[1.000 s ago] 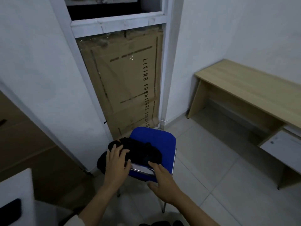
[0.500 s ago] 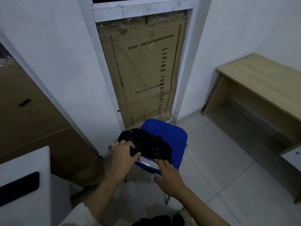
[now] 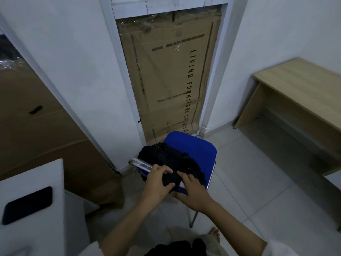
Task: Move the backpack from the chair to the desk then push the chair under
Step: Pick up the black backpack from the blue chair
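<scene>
A black backpack (image 3: 167, 159) lies crumpled on the blue seat of a metal-framed chair (image 3: 193, 147) in front of me. My left hand (image 3: 157, 179) pinches a fold of the backpack's near edge between thumb and fingers. Beside it, my right hand (image 3: 191, 191) has its fingers curled onto the same near edge of black fabric. The light wooden desk (image 3: 302, 84) stands against the right wall, well apart from the chair.
A tall cardboard box (image 3: 169, 80) fills the white frame behind the chair. A white cabinet (image 3: 33, 206) with a dark phone (image 3: 27, 205) on it stands at my left. Brown cardboard (image 3: 40, 137) leans at the left. My bare foot (image 3: 215, 234) is on the tiled floor.
Both hands have come together on the backpack's near edge; the left moved from its far-left side, and the right closed onto the fabric. The view has swung leftwards.
</scene>
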